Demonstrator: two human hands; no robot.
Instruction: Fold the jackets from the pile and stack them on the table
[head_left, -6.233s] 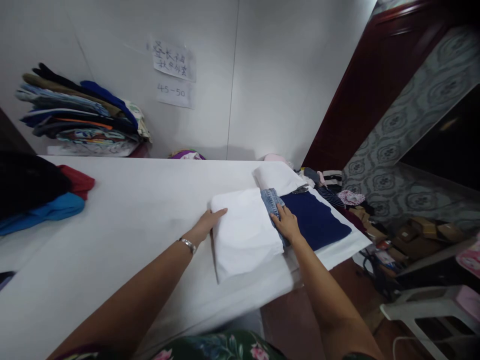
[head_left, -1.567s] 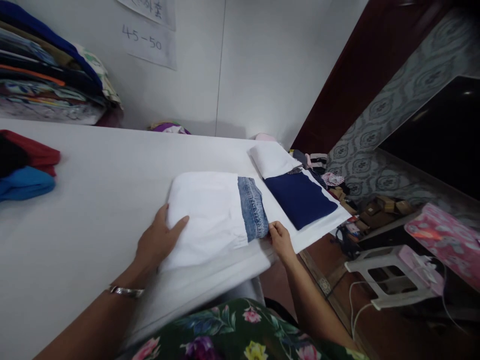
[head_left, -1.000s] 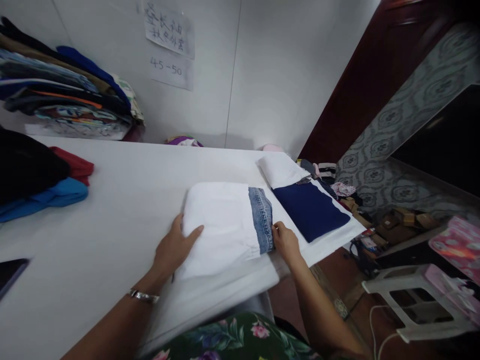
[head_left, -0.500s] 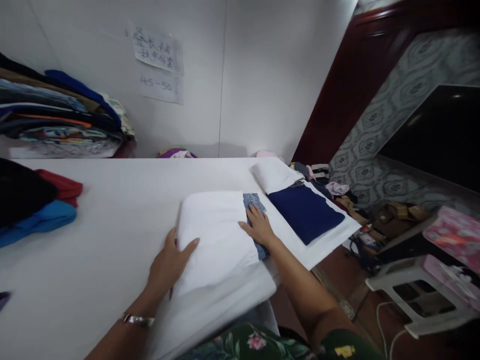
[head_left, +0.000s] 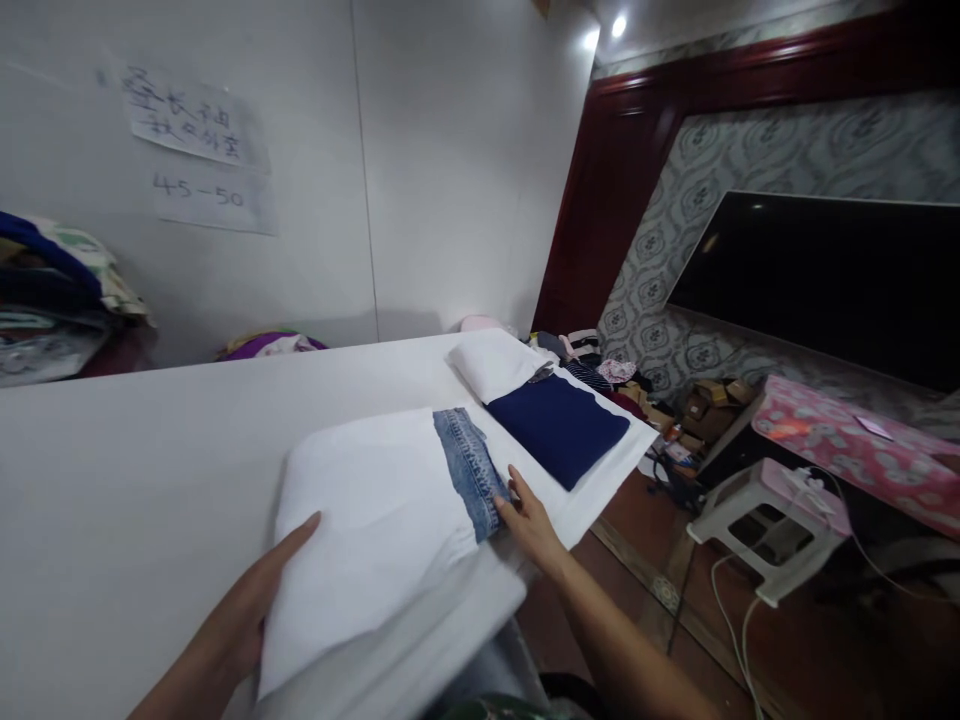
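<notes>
A thick folded white garment (head_left: 367, 500) lies on the white table in front of me, with a frayed blue denim strip (head_left: 469, 470) along its right end. My left hand (head_left: 251, 600) grips the garment's left edge. Its thumb rests on top, and the other fingers are hidden at the side. At the denim strip's right edge is my right hand (head_left: 529, 520), fingers apart, the thumb side at the denim. A loose white layer (head_left: 457, 620) hangs toward me at the table's front edge. Beyond my right hand lies a folded navy cloth (head_left: 559, 425).
Behind the navy cloth sits a white bundle (head_left: 495, 365). The white table (head_left: 150, 480) extends left; stacked clothes (head_left: 60, 290) stand beyond its far edge. On the right are a white stool (head_left: 765, 520) with cables, cardboard boxes (head_left: 705, 415) and heaped clothes (head_left: 592, 365).
My view has swung right. My right hand has slid off the top of the denim to its right edge, uncovering the strip. My left hand stays at the garment's left edge.
</notes>
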